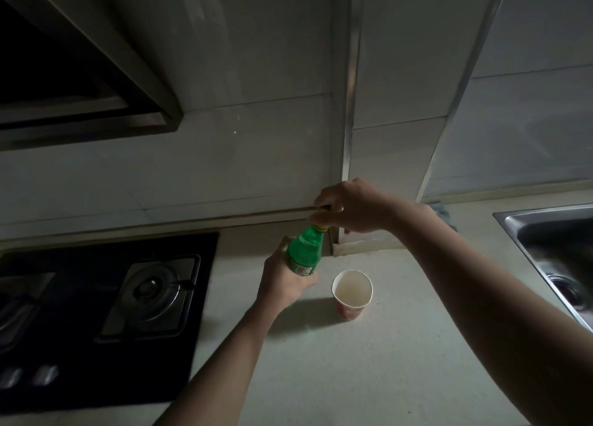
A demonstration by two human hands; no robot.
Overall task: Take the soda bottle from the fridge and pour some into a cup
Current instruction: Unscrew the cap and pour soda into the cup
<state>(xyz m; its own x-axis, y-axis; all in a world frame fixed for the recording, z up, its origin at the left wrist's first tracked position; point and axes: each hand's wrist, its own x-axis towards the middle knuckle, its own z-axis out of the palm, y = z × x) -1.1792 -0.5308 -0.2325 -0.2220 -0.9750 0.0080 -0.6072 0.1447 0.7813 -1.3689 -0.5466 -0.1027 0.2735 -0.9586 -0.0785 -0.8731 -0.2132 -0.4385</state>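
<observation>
Head view: soda bottle (304,252) nearly upright, cap (318,217) uppermost.

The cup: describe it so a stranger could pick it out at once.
Find the pale counter between the black gas stove and the steel sink. The cup stands just right of the left hand holding the green bottle. It is the only paper cup: white inside, reddish print outside.

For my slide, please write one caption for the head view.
Left hand holds a green soda bottle, right hand grips its yellow cap; a paper cup stands on the counter.
</observation>
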